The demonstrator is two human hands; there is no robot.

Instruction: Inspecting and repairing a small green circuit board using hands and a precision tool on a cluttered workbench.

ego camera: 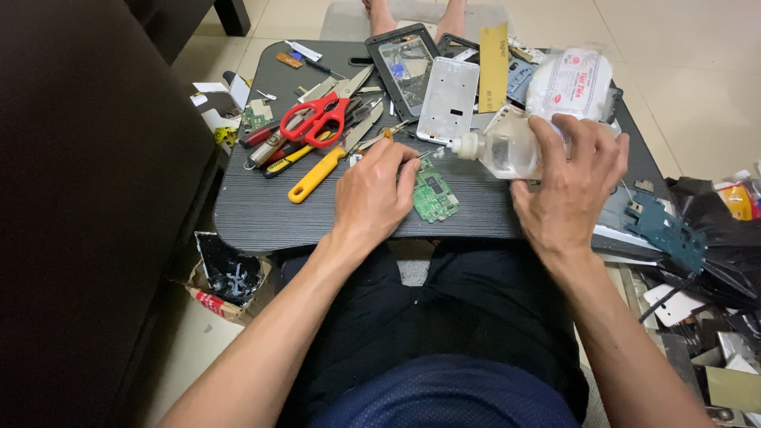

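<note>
Head view over a dark, wood-grained tabletop (261, 214) resting across the person's lap, above a pale tiled floor (690, 47). The right hand (567, 186) has its grip closed around a clear plastic squeeze bottle (507, 150), tilted so that its nozzle points left. The left hand (372, 190) pinches a small, thin tool, too small to identify, beside a green circuit board (434, 194) lying near the tabletop's front edge. Red-handled scissors (317, 119), a yellow-handled tool (317, 176) and a white phone frame (448, 99) lie behind.

One head-worn camera looks steeply down, close over the lap table (261, 214)
</note>
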